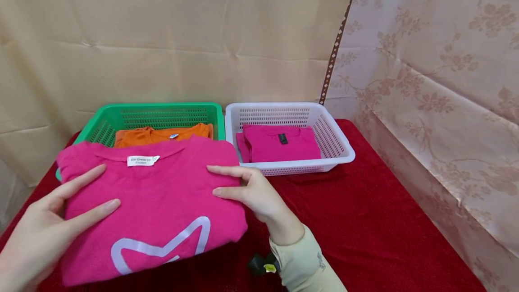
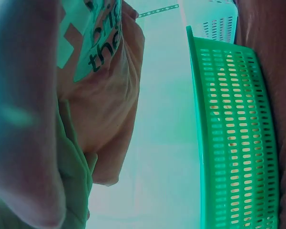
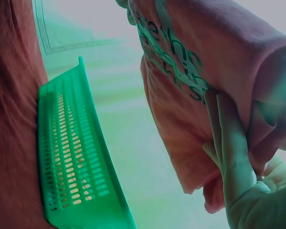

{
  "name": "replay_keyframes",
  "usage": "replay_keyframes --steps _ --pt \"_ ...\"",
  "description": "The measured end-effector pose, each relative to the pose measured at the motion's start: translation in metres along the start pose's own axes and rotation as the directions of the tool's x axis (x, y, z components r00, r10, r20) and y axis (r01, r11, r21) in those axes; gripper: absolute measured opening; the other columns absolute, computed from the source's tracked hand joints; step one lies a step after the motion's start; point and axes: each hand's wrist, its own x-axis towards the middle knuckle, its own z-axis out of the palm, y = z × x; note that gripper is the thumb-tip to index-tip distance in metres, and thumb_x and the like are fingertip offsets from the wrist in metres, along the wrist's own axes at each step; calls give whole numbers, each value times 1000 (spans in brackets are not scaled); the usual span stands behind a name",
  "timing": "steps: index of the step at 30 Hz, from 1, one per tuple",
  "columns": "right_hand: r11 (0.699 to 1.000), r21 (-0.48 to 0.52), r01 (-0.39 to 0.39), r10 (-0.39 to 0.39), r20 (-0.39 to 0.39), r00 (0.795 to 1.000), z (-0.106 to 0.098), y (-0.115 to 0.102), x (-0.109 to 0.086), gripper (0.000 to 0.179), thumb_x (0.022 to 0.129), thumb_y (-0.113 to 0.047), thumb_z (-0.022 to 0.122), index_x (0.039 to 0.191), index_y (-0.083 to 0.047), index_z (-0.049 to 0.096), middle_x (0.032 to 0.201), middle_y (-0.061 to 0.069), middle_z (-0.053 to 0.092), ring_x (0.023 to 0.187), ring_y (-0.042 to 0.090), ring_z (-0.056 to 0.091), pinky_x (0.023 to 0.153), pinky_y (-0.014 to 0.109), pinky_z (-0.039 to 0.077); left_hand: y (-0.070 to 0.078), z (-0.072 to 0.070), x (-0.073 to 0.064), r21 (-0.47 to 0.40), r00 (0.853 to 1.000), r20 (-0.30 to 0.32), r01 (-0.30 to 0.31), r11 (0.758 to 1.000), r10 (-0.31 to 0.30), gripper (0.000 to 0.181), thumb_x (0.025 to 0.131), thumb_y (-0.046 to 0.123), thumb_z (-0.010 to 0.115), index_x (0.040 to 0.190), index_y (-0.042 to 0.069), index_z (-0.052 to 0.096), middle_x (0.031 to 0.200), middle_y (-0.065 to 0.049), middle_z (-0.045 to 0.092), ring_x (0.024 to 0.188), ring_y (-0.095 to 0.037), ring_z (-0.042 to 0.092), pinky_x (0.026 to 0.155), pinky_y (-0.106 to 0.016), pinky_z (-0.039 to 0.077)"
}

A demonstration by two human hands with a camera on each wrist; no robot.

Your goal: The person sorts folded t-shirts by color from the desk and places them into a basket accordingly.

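Observation:
Both hands hold a folded pink T-shirt [image 1: 162, 193] up in front of the green basket, its neckline and white label on the far side. Part of a white star outline shows on its near half. My left hand [image 1: 42, 231] grips the left side, thumb and index finger on top. At the opposite side, my right hand [image 1: 257, 193] grips the shirt with thumb and index finger above. In the right wrist view, other fingers [image 3: 236, 152] support it from below, beside printed lettering. The left wrist view shows the shirt's underside [image 2: 102, 119] with print too.
The green basket [image 1: 174, 106], behind the shirt, contains folded orange clothing [image 1: 139, 136]. To its right, a white basket [image 1: 340, 148] holds folded pink clothing [image 1: 279, 145]. Red cloth [image 1: 365, 220] covers the table. A small dark object [image 1: 256, 265] shows by the right sleeve. Curtains hang behind and at right.

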Motion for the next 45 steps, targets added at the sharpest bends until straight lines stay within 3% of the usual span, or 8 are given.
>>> replay_keyframes --steps 4,11,17,24,33,41,45 --pt "1000 3 -4 4 -24 1000 -6 -1 0 49 86 -1 70 134 -9 63 133 11 62 106 14 66 82 27 58 9 6 -1 33 1000 4 14 999 -14 73 92 41 69 150 53 27 110 37 57 86 -1 70 66 -27 59" --pt "1000 19 -12 13 -51 999 -16 -4 -1 50 86 -3 70 135 -10 62 136 11 59 107 16 65 82 27 58 19 15 0 -15 1000 -1 25 1000 -25 76 90 42 71 150 54 26 110 33 59 86 -7 73 67 -30 60" --pt "1000 26 -16 18 -75 997 -24 -8 -4 50 86 -4 70 135 -11 62 137 8 58 109 18 65 82 29 59 28 23 2 -108 1000 15 -11 994 13 75 91 35 71 151 50 28 114 29 63 88 -8 73 68 -29 60" --pt "997 78 -5 13 -98 995 -33 -13 -8 50 87 -3 68 136 -13 62 137 9 58 112 20 64 83 31 59 36 32 7 -259 997 51 -48 965 63 76 92 24 72 153 42 31 116 23 67 88 -11 74 68 -29 60" --pt "994 112 12 6 -165 986 -44 -17 -11 51 87 -1 67 136 -13 62 138 9 56 117 21 61 82 31 59 42 48 10 -324 989 65 -103 941 131 75 92 21 72 154 36 34 123 14 63 94 -8 72 72 -28 60" --pt "988 152 29 5 -219 976 -53 -21 -14 51 87 0 66 135 -15 63 137 10 56 117 22 61 82 31 59 51 57 15 -263 985 70 -133 955 156 66 93 24 70 152 31 40 116 16 67 93 -9 72 72 -29 61" --pt "989 142 43 -10 -229 973 -61 -24 -14 52 87 2 65 136 -15 62 139 9 54 116 20 61 82 30 59 57 62 15 -329 976 99 -151 932 193 64 92 20 71 150 27 43 116 11 69 96 -9 72 74 -29 61"
